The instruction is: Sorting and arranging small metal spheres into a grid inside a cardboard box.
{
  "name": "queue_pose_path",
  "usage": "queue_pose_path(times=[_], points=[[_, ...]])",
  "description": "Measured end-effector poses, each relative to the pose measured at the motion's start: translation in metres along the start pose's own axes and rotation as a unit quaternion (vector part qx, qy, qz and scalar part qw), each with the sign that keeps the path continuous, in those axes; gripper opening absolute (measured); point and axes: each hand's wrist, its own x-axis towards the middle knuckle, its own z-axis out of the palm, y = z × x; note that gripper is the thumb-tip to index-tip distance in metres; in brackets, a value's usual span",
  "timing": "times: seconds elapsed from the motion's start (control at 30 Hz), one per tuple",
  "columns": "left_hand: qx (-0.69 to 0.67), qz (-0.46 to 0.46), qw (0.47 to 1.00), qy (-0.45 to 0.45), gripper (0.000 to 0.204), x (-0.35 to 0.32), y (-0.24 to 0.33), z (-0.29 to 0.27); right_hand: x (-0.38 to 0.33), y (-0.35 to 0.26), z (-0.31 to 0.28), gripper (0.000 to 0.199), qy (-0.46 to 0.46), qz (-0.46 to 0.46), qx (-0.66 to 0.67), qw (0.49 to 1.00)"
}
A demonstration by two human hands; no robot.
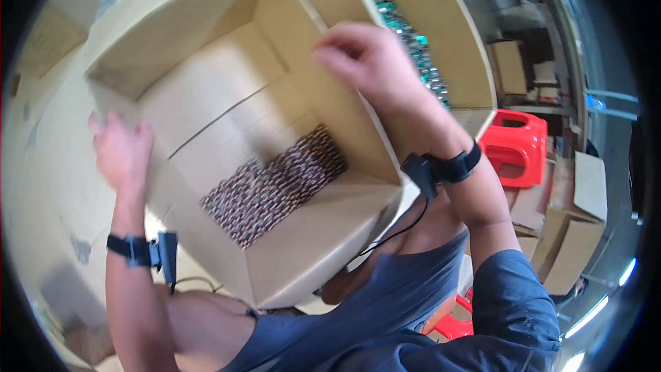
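Note:
A large open cardboard box [213, 107] stands before me. In its near corner small brown, copper and dark cylinder-like pieces [275, 186] lie packed in tight rows, their exact kind too small to make out. My left hand [122, 150] is at the box's left wall, fingers spread, holding nothing. Over the right wall, between this box and a second cardboard box [458, 34], is my right hand [372, 62]. Its fingers are curled together and somewhat blurred; anything inside them is hidden. Shiny green and silver pieces [416, 45] fill part of the second box.
Both wrists wear black straps with small devices; a cable [406, 227] hangs from the right one. A red plastic stool [515, 148] stands at the right, with open cardboard cartons [571, 227] beyond it. Another carton [51, 41] is at the far left.

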Motion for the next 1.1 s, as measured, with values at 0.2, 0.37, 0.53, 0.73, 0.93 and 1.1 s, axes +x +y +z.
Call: queue_pose_path(times=[0.2,0.37,0.53,0.73,0.93,1.1], points=[[-0.017,0.013,1.0,0.021,0.043,0.0,0.017,-0.008,-0.058,0.188,-0.122,0.018,0.025,0.25,-0.312,0.916],[-0.013,0.005,1.0,0.009,0.043,-0.003,0.021,-0.02,-0.102,0.243,-0.087,0.018,-0.08,0.311,-0.357,0.877],[0.002,0.011,1.0,0.022,0.043,0.001,0.014,-0.01,-0.108,0.261,-0.069,0.027,-0.135,0.32,-0.367,0.863],[-0.002,0.011,1.0,0.014,0.043,-0.001,0.01,-0.01,-0.095,0.282,-0.034,0.035,-0.081,0.453,-0.336,0.822],[-0.039,0.017,0.999,0.014,0.039,-0.002,0.021,-0.006,-0.088,0.249,-0.086,0.05,0.076,0.445,-0.326,0.831],[-0.019,-0.003,1.0,-0.001,0.036,0.0,0.012,-0.014,-0.028,0.126,-0.091,0.033,0.26,0.079,0.073,0.96]])
